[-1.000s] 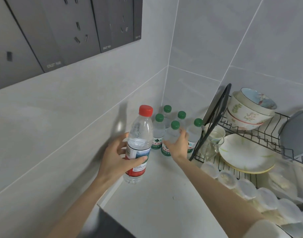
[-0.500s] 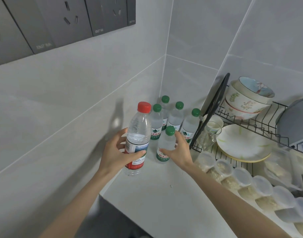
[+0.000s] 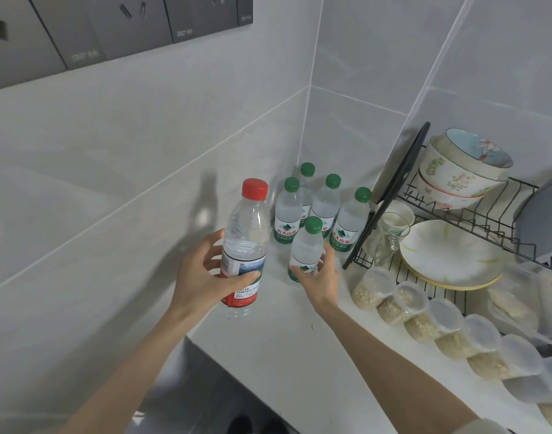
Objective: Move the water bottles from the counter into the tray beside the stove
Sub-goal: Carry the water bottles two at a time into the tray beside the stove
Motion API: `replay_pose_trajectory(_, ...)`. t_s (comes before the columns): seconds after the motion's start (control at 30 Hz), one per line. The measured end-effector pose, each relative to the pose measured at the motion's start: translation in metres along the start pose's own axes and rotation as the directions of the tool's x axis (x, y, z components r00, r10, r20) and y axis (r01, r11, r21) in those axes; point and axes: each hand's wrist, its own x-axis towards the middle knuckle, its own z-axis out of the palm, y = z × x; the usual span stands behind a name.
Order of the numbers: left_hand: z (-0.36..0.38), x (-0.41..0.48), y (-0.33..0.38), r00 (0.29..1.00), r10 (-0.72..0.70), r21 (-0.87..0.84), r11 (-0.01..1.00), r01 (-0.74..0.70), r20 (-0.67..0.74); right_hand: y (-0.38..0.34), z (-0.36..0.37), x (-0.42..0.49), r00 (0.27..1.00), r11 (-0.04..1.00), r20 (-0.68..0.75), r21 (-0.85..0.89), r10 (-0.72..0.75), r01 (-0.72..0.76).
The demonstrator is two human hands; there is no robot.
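My left hand grips a tall clear water bottle with a red cap, held upright above the white counter. My right hand wraps around a small green-capped bottle, pulled out in front of the cluster. Several more green-capped bottles stand upright in the tiled corner behind it. Neither a tray nor a stove shows in this view.
A black wire dish rack at the right holds stacked bowls, plates and a glass. A row of lidded plastic jars of grain lies along its front. Grey cabinets hang above.
My right hand closed on a small green-capped bottle and drew it toward me, away from the others. The red-capped bottle in my left hand stayed roughly where it was.
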Motion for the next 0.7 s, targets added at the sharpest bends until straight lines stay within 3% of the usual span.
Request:
replay_pose_trajectory(0.2,0.001,-0.002,0.005,1.000,0.001,0.002,1.000,-0.001,0.027,-0.008,-0.019,-0.005,0.998,0.999,0.051,-0.035,-0.023,0.025)
replay_pose_trajectory(0.47,0.026,-0.003,0.022,0.998,0.029,-0.072,0.997,-0.025,0.052,-0.063,-0.074,-0.029,0.980,0.982,0.113,-0.080,-0.163,0.172)
replay_pose_trajectory(0.7,0.058,-0.009,0.050,0.984,0.124,-0.135,0.985,-0.106,0.131,-0.094,-0.133,-0.059,0.971,0.970,0.004,-0.039,-0.240,0.240)
